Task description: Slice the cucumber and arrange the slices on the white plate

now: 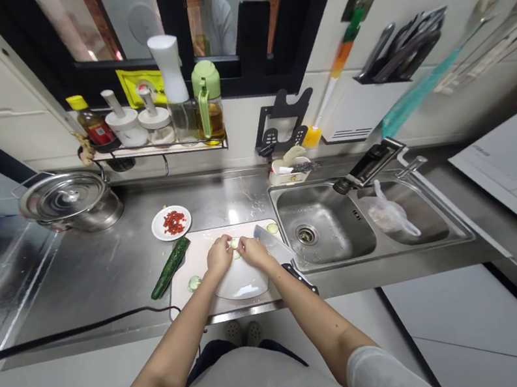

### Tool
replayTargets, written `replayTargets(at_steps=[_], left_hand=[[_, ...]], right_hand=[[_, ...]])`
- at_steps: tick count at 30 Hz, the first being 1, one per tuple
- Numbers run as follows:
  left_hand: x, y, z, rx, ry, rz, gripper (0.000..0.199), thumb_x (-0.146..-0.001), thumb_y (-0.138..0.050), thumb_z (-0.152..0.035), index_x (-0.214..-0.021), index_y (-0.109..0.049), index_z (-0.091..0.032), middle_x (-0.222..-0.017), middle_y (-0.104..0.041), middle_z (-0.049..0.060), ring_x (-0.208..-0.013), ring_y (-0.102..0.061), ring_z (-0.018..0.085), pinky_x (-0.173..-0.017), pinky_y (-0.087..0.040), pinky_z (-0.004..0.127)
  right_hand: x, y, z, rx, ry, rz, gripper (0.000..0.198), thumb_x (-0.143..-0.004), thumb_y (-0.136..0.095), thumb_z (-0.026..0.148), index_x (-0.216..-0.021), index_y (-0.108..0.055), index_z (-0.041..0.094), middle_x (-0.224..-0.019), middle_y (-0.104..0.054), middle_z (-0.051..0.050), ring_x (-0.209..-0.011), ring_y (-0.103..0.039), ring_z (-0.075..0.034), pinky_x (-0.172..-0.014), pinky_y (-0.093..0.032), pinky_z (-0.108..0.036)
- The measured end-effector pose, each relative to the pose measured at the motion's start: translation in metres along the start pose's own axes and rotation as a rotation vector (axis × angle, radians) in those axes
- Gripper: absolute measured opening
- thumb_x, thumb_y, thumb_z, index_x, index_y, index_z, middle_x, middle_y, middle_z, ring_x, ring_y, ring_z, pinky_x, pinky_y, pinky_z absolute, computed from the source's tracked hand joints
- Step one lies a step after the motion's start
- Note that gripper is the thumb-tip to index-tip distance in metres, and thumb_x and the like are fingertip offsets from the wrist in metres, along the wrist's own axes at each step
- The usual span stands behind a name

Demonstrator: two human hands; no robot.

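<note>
My left hand (pixel 220 256) and my right hand (pixel 253 252) meet over a white plate (pixel 243 286), fingertips closed on a pale cucumber slice (pixel 234 243) between them. Another pale piece shows just below their fingers. The plate rests on a light cutting board (pixel 184 298). On the board's left lie pale green cucumber slices (pixel 194 283), and one more slice (pixel 272 227) sits at its far right corner. A kitchen knife (pixel 274 243) lies on the right side of the board, its black handle (pixel 301 277) partly behind my right forearm. A dark green cucumber (pixel 170 267) overlaps the left edge.
A small white plate of chopped red pieces (pixel 175 222) stands beyond the cucumber. Right of the board is a double sink (pixel 325 222) with a tap (pixel 367 165) and a plastic bag (pixel 389 211). A lidded steel pot (pixel 74 201) stands left, condiment bottles (pixel 182 110) on a wall rack.
</note>
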State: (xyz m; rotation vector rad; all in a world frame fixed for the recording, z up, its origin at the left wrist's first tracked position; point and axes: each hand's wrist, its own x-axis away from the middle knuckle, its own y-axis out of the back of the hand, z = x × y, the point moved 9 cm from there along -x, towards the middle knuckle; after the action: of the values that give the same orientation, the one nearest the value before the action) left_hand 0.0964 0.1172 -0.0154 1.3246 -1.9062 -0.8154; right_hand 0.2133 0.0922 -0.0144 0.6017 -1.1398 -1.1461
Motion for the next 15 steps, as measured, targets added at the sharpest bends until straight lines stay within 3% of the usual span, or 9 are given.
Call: replayTargets(at_steps=[15], left_hand=[[-0.0006,-0.0033,-0.0002,-0.058,-0.014,0.02,0.026,-0.086,-0.052,-0.017,-0.11,-0.06,-0.023,-0.106,-0.065,0.005,-0.097,-0.061,0.018,-0.084,-0.045,0.028]], right_hand=[[-0.0012,-0.0045,-0.0009,-0.006,-0.028,-0.031,0.023,-0.093,-0.044,0.029,-0.106,-0.061,0.02,-0.102,-0.07,-0.009,-0.097,-0.062,-0.021,-0.072,-0.038,-0.026]])
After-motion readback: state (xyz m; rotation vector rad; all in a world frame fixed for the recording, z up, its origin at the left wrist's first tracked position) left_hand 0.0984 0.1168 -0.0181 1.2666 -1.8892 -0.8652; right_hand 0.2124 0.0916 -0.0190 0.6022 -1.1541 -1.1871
